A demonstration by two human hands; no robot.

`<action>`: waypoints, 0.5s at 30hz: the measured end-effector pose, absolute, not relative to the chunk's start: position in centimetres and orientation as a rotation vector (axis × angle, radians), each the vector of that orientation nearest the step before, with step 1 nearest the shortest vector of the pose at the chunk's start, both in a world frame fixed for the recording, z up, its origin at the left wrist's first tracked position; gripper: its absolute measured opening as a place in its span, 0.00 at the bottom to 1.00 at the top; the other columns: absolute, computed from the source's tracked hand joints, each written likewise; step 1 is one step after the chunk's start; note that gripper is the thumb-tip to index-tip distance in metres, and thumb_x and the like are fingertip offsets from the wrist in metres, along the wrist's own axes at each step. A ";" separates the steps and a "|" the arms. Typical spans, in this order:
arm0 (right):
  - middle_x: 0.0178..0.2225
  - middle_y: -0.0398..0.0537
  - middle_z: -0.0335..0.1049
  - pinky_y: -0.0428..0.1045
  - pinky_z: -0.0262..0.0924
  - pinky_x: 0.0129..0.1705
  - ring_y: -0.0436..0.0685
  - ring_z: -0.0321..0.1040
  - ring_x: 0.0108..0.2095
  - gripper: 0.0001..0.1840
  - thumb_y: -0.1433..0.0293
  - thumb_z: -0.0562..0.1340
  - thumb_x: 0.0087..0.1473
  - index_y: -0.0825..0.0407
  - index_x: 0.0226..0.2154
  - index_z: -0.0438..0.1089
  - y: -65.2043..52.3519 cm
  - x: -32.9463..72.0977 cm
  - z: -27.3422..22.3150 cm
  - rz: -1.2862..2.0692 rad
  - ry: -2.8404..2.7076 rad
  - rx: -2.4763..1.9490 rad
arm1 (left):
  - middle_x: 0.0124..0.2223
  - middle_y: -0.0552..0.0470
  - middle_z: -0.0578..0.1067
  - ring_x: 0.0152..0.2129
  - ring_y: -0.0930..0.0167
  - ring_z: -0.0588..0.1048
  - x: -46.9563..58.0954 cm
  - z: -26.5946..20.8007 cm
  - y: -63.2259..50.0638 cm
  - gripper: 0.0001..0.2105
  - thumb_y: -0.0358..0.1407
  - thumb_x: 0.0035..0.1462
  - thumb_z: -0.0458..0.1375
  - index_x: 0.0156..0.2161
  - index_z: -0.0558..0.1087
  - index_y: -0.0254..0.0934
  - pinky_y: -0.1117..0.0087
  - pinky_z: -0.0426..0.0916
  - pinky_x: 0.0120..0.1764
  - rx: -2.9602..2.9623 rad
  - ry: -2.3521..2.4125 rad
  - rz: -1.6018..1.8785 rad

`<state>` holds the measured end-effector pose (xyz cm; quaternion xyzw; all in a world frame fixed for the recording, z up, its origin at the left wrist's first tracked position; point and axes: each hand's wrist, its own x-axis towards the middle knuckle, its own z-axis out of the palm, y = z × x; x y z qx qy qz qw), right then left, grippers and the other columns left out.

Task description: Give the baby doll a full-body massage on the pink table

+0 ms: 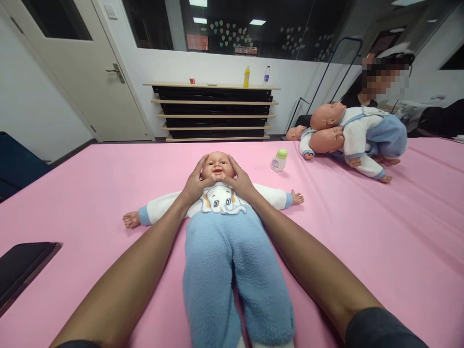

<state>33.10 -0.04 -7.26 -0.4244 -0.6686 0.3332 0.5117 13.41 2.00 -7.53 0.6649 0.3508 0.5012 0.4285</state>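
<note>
Head view: black flat object (27,268) on pink table (90,193), left edge. Red cup (192,81) on back shelf (174,86), contents too small to tell. Left hand (197,182) curved round one side of doll's (217,166) head, thumb at chin; doll face up mid-table, arms spread. Right hand (239,181) likewise opposite, head held between both. Yellow bottle (246,77), clear bottle (267,76) upright on shelf, fill unclear. Green-capped bottle (279,161) on table, contents unclear. Piled dolls (362,130), person (362,99) beyond.
</note>
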 end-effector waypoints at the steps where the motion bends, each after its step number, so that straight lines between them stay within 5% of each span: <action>1: 0.68 0.40 0.47 0.60 0.43 0.69 0.63 0.43 0.68 0.48 0.58 0.66 0.50 0.42 0.68 0.46 -0.2 33.1 -7.1 0.804 -1.616 -1.015 | 0.67 0.50 0.58 0.59 0.55 0.64 13.5 -7.4 1.8 0.42 0.38 0.48 0.65 0.67 0.55 0.49 0.51 0.59 0.62 1.677 0.877 1.250; 9: 0.68 0.40 0.47 0.60 0.43 0.69 0.64 0.44 0.68 0.48 0.57 0.66 0.50 0.42 0.68 0.46 -0.4 33.0 -7.1 0.804 -1.610 -1.018 | 0.67 0.50 0.59 0.59 0.55 0.65 13.3 -7.2 1.8 0.41 0.37 0.48 0.64 0.67 0.55 0.48 0.51 0.60 0.61 1.670 0.879 1.248; 15: 0.66 0.33 0.51 0.58 0.41 0.70 0.59 0.46 0.68 0.38 0.65 0.59 0.54 0.40 0.67 0.50 0.6 33.2 -7.5 0.804 -1.578 -1.041 | 0.57 0.47 0.72 0.50 0.57 0.73 13.3 -7.6 2.3 0.36 0.35 0.53 0.54 0.68 0.53 0.45 0.48 0.65 0.56 1.558 0.903 1.202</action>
